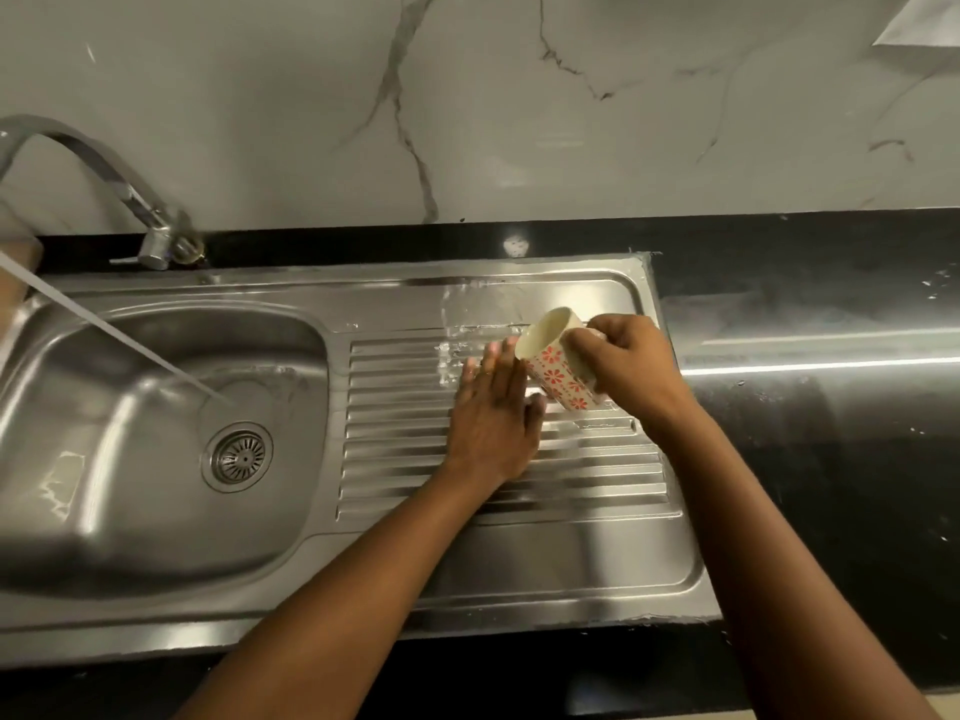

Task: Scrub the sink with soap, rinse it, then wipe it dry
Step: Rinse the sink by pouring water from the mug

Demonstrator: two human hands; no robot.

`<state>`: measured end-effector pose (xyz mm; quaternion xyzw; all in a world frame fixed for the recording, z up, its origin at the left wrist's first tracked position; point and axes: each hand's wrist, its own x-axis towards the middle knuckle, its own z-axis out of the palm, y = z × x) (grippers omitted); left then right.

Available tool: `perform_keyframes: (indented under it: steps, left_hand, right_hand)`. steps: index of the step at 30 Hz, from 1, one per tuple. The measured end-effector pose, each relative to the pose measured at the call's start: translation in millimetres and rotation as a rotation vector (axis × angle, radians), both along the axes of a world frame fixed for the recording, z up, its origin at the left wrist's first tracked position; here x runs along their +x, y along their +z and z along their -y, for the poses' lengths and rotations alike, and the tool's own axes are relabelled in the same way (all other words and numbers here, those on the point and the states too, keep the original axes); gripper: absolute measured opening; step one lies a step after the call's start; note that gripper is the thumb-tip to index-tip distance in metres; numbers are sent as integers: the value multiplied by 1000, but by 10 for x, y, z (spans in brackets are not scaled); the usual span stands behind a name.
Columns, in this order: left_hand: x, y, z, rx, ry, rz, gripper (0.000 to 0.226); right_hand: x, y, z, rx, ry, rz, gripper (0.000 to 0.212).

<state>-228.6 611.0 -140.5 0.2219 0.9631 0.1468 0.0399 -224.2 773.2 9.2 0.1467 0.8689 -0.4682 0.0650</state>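
- A tap stands at the back edge, far to the left of both hands. A thin stream of water slants down into the bowl of the sink.
- The drain sits in the bowl floor, left of the left hand and well apart from it.
- That hand lies flat on the ribbed draining board. Its grip is apart, with fingers straight and nothing held.
- A wet patch shines on the board just beyond its fingertips.
- The mug, cream with red flowers, is tipped over the board, its mouth just beside those fingertips.
- The right hand has its grip clamped round the mug's body.
- The black bench runs on to the right of that hand.
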Motion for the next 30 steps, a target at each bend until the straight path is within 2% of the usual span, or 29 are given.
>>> perform_keyframes:
  steps: [2,4,9,10,12,14,16,19,24,30]
  left_hand:
    - [76,48,24,7,81,11,72]
    - [137,119,-114,34,59,48,73]
    - [49,378,-894,110,-163,132,67]
    - [19,429,-1016,188,-118,173,66]
    - [-96,462,-1164,359,54,285,80]
    - [-253,379,-1242,423,35,241,91]
    - [-431,311,-1232,336,-111,112,90]
    - [-548,238,-1203,269,-131,-7,90]
    - [-760,47,-756,90,65,-4,67]
    - [-826,-43,944,-62,434,-57,69]
  right_hand:
    - [109,38,-118,-199,-88,-4,31]
    - [209,86,-222,-291,-143,-27,33]
    - [336,190,-431,-282,-237,-134,35]
    - [339,193,-462,-277,-261,-164,37]
    - [336,178,-510,-270,-313,-227,40]
    - [325,137,-541,-269,-359,-276,39]
    - [294,72,-558,-269,-391,-299,40]
    - [240,4,-544,-266,-415,-297,41]
    - [187,-87,-505,-313,-400,-278,39]
    - [143,-156,-294,-417,-353,-255,43]
